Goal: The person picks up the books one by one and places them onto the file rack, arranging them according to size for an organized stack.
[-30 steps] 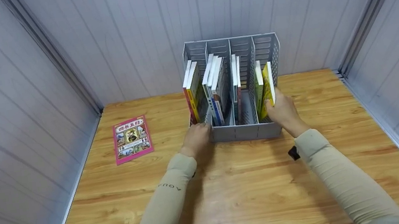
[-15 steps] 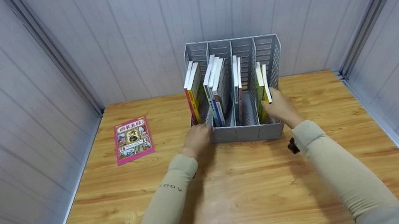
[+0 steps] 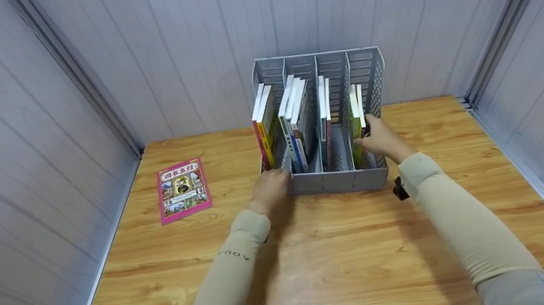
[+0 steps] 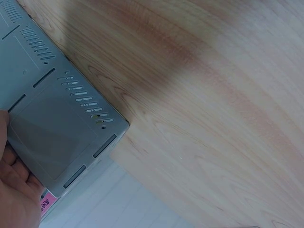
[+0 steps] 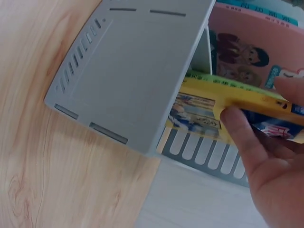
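Observation:
A grey plastic magazine rack [image 3: 340, 181] with several compartments stands on the wooden table, books upright inside. My left hand [image 3: 270, 191] grips its low front edge at the left corner, fingers curled over it. My right hand [image 3: 383, 142] is at the rightmost compartment and pinches a yellow book [image 5: 194, 111] by its spine side, fingers on the patterned cover. That book stands nearly upright beside a green book [image 3: 355, 127]; its lower part is hidden. In the right wrist view, a pink book [image 5: 237, 52] shows beyond the divider.
A thin pink-bordered book [image 3: 183, 189] lies flat on the table [image 3: 321, 273], left of the rack. Books with red and yellow spines [image 3: 264, 143] fill part of the leftmost compartment. A ribbed pale wall [image 3: 194, 51] rises behind the rack, with side walls left and right.
The yellow book has gone from leaning right to nearly upright against the green book, my right hand moving slightly left with it. My left hand keeps its grip on the rack.

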The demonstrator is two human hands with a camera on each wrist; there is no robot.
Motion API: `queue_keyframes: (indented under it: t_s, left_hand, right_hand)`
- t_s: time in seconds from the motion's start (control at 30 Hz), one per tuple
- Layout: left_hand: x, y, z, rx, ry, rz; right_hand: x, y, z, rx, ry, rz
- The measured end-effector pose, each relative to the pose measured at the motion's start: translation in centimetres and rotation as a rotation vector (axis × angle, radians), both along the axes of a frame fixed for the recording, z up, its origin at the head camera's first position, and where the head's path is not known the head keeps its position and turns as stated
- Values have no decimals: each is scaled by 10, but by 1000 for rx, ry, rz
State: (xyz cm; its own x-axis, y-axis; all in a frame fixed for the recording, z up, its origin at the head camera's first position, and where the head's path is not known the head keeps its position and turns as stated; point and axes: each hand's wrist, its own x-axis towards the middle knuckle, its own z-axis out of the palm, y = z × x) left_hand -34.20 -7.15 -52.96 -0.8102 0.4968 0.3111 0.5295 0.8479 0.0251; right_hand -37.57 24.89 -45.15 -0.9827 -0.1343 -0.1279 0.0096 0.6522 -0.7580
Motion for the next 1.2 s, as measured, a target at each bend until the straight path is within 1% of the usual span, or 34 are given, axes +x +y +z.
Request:
queue_keyframes:
  t_s: [0.1,0.17,0.27,0.37,0.43,0.53,0.6,0.73,0.87,1.0,1.1,1.2]
  left_hand:
    - [1,1,0,-5,-14,4]
    - [1,2,-1,-5,-8,5]
    - [1,3,-3,-4,34,-12]
    - [1,3,-4,-5,86,-32]
    - [1,4,-5,-6,102,-39]
    - [1,4,-4,-11,94,-41]
    - [0,4,-3,-15,76,-41]
    - [-1,4,-1,-18,50,-30]
    - [-1,3,-2,-18,16,-2]
    - [-1,3,-4,-23,-20,32]
    - [-1,2,-5,-25,-11,38]
    - [0,0,-7,2,25,24]
  right_hand:
    - [-4,4,-2,9,12,37]
    - [-5,6,-3,11,27,60]
    - [-8,9,-5,3,33,74]
    - [-9,11,-6,-11,33,61]
    - [-9,13,-7,-32,35,51]
    - [-8,15,-7,-59,47,36]
    - [-8,16,-7,-74,53,28]
    - [-7,15,-9,-68,86,8]
    - [-5,14,-12,-58,136,-9]
    - [-1,12,-17,-78,147,-23]
    - [5,12,-20,-103,134,-47]
    - [11,12,-24,-110,141,-71]
